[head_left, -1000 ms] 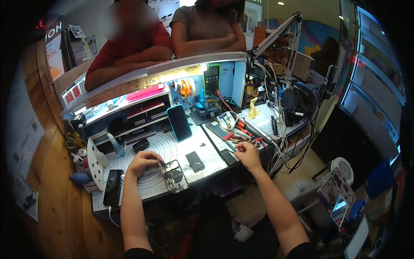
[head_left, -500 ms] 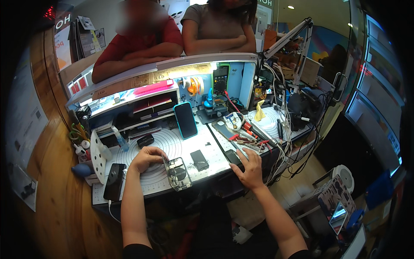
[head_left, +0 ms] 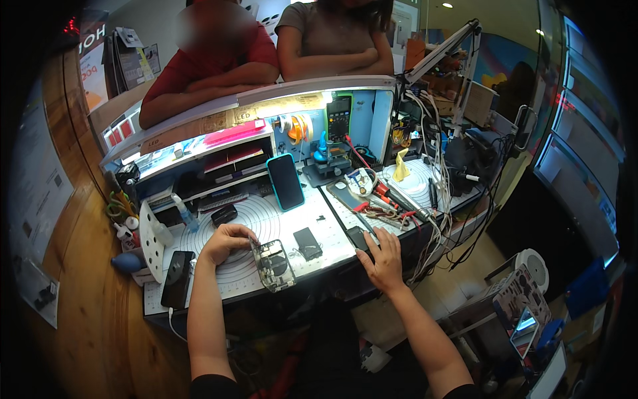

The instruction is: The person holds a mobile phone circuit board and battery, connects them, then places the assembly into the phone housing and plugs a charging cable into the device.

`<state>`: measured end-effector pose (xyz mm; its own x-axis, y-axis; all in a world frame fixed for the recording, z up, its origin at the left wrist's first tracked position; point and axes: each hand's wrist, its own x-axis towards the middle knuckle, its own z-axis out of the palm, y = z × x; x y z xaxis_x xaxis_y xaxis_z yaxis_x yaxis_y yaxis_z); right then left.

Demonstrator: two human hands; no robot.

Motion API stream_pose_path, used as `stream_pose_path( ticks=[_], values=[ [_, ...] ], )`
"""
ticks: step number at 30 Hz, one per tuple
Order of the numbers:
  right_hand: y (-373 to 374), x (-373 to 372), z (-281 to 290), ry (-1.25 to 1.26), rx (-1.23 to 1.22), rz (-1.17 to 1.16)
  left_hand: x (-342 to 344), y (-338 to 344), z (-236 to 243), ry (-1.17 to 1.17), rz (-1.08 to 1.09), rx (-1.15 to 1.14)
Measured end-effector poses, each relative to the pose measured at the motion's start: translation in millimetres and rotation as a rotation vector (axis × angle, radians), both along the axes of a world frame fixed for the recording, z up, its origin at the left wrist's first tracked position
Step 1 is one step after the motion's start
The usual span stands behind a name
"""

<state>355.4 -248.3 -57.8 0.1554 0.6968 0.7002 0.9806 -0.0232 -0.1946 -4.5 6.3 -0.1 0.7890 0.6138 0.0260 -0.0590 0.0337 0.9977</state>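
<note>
In my left hand [head_left: 228, 244] is an opened smartphone [head_left: 274, 267], pinched at its upper left edge. It tilts over the mat's front edge, with its circuit board and inner parts showing. My right hand [head_left: 384, 263] lies with fingers stretched out over a dark flat phone-like piece [head_left: 357, 237] at the bench's front. A thin dark tool [head_left: 365, 221] touches or nearly touches its fingertips; I cannot see a grip on it. Between the hands a dark rectangular part [head_left: 307, 244], probably a phone battery, lies on the white mat [head_left: 325, 263].
A phone in a teal case [head_left: 286, 182] leans upright behind. A cabled phone [head_left: 177, 279] lies at left. Pliers and tools [head_left: 392, 211] crowd the right side beside hanging cables [head_left: 432, 226]. A multimeter [head_left: 339, 118] stands at the back. Two people lean at the counter [head_left: 299, 88].
The right hand has shifted slightly, and a thin dark tool now shows by its fingertips. The left hand keeps its hold on the opened smartphone. The whole view has moved a little.
</note>
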Motion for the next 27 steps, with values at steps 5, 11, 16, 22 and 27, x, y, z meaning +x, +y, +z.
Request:
stream_pose_path(
  ticks=[5,11,16,22,27],
  values=[
    [1,-2,2,0.002,0.005,0.006,-4,4,-5,0.009,-0.003,0.033],
    [2,-3,0,-0.006,-0.012,-0.004,-3,1,0,0.01,-0.009,0.035],
    [-2,-1,2,-0.006,-0.027,-0.006,2,1,0,-0.001,-0.021,0.03],
    [-4,-12,21,-0.036,0.006,0.055,-3,1,-2,0.019,-0.022,0.043],
    [1,-1,12,-0.059,-0.008,0.137,-5,0,0,0.006,0.017,0.047]
  ],
)
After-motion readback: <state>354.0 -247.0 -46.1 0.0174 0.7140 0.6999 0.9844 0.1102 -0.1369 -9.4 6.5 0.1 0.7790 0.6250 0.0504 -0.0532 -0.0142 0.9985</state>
